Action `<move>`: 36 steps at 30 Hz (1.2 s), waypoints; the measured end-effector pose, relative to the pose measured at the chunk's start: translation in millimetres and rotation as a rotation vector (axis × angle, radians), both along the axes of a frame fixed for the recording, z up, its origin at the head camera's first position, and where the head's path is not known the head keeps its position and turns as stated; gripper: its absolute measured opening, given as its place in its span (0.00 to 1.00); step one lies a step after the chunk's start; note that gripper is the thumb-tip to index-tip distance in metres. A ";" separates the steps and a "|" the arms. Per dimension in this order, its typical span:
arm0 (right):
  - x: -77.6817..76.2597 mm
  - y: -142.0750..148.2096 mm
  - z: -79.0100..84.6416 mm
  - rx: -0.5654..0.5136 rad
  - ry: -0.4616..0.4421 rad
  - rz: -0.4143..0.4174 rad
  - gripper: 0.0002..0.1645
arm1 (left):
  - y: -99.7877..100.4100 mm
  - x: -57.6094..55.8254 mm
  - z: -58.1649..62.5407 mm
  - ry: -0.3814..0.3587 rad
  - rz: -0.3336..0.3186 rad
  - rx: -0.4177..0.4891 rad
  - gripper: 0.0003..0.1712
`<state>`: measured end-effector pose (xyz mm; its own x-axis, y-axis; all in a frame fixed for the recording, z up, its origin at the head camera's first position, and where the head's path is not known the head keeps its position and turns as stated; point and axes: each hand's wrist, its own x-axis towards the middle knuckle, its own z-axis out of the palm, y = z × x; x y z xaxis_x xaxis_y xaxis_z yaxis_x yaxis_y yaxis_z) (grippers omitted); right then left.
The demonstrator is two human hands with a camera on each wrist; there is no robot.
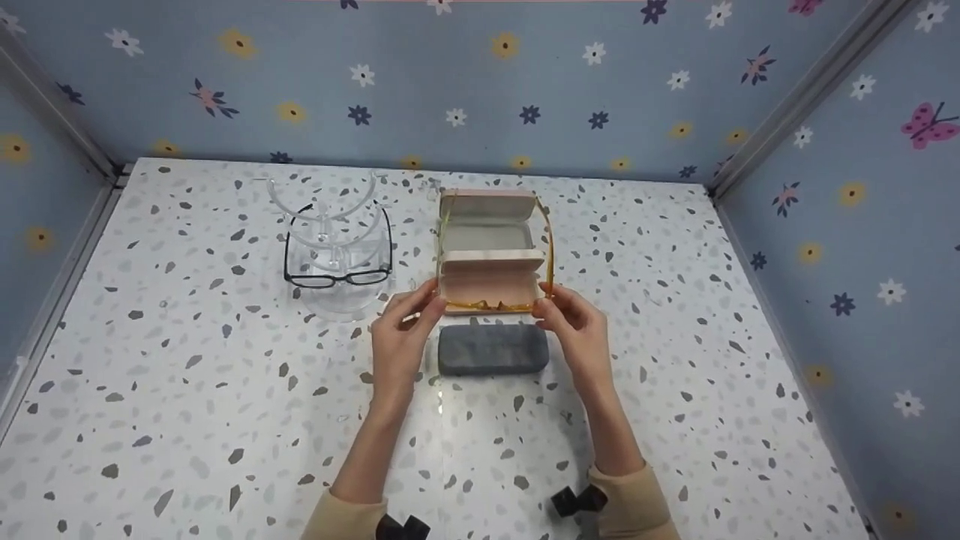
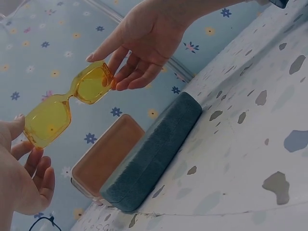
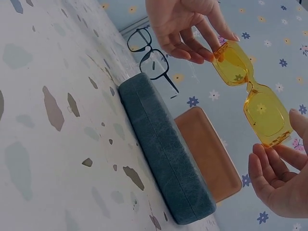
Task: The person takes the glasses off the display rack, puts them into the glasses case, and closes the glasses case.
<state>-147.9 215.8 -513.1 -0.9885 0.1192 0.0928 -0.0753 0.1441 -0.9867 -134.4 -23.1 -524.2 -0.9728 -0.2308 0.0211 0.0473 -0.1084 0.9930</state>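
Both my hands hold a pair of yellow translucent sunglasses (image 1: 550, 259) above the open cases, temples unfolded and pointing away from me. My left hand (image 1: 401, 334) pinches the left end of the frame between thumb and fingers. At the right end, my right hand (image 1: 583, 334) grips in the same way. The wrist views show the yellow lenses (image 2: 50, 118) raised off the table. Below the sunglasses lies an open pink glasses case (image 1: 491, 287). Nearest me is a closed blue-grey glasses case (image 1: 493, 349), touched by neither hand.
Behind the pink case stands another open case (image 1: 487, 236) with a pale lining. To the left, a clear tiered display stand (image 1: 341, 307) carries black-framed glasses (image 1: 337, 280). Flowered blue panels (image 1: 480, 82) border the speckled table (image 1: 225, 390) at the back and sides.
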 end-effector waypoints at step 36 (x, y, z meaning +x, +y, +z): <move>2.6 4.4 2.2 -0.014 0.012 0.003 0.20 | 4.2 -2.2 -6.5 -0.007 -0.017 -0.018 0.20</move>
<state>-145.3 220.2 -510.8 -0.9877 0.1175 0.1033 -0.0878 0.1304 -0.9876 -136.6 -18.9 -530.8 -0.9767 -0.2139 0.0186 0.0389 -0.0909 0.9951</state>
